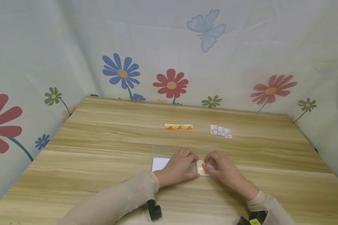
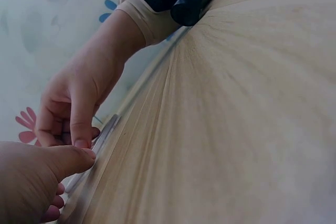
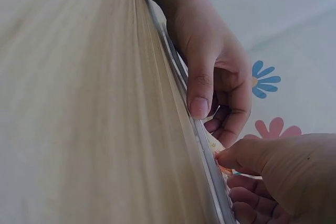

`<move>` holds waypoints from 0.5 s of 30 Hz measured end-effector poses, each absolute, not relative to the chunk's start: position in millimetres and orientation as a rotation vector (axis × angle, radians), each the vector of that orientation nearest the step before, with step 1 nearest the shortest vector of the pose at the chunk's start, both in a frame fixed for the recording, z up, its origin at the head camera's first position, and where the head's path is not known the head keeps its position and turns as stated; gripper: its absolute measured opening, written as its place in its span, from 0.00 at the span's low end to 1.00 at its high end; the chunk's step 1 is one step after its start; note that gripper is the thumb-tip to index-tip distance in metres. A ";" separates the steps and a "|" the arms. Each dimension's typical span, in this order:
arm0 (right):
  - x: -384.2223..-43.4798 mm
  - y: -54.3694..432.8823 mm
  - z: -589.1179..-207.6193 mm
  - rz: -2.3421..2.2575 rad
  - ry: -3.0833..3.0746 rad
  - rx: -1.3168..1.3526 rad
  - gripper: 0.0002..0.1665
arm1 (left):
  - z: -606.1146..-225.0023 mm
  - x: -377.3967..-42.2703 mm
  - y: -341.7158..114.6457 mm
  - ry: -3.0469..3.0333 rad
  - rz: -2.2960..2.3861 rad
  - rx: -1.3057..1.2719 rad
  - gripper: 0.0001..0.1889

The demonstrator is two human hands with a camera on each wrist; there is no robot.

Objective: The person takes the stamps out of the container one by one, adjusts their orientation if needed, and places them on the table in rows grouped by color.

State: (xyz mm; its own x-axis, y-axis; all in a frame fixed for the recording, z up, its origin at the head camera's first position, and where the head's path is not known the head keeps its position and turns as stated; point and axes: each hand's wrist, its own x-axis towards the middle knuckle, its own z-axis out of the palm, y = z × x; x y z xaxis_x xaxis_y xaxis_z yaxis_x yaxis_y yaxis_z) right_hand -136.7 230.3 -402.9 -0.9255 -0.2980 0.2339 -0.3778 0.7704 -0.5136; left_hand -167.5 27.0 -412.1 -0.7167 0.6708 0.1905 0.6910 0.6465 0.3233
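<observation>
A shallow clear box (image 1: 199, 174) lies near the table's front, its lid (image 1: 207, 150) opened back. Inside it shows a small card (image 1: 201, 167) with a yellow and red picture. My left hand (image 1: 178, 166) holds the box's left end, thumb at the near corner and fingers at the far one. From the right, my right hand (image 1: 224, 170) pinches the card between thumb and fingertips, hiding its right part. A second clear box (image 1: 160, 163) with a white inside, lid raised backward, is partly covered by my left hand.
Farther back on the wooden table (image 1: 115, 131) lies a row of three yellow and red cards (image 1: 178, 127). To their right are three white cards (image 1: 221, 131) with dark print. A flower-patterned curtain (image 1: 228, 68) hangs behind the table and at both sides.
</observation>
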 end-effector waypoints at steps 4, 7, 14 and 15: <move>-136.7 231.4 -403.0 0.876 -2.813 0.543 0.11 | -411.3 -167.3 27.3 -2.804 -0.585 -1.161 0.27; -136.9 231.8 -402.8 0.877 -2.807 0.552 0.11 | -410.8 -167.3 27.4 -2.809 -0.580 -1.158 0.28; -137.2 231.9 -401.8 0.874 -2.809 0.538 0.10 | -409.4 -166.8 27.7 -2.814 -0.578 -1.156 0.28; -137.3 232.0 -401.8 0.876 -2.810 0.537 0.09 | -409.3 -166.8 27.8 -2.814 -0.577 -1.156 0.28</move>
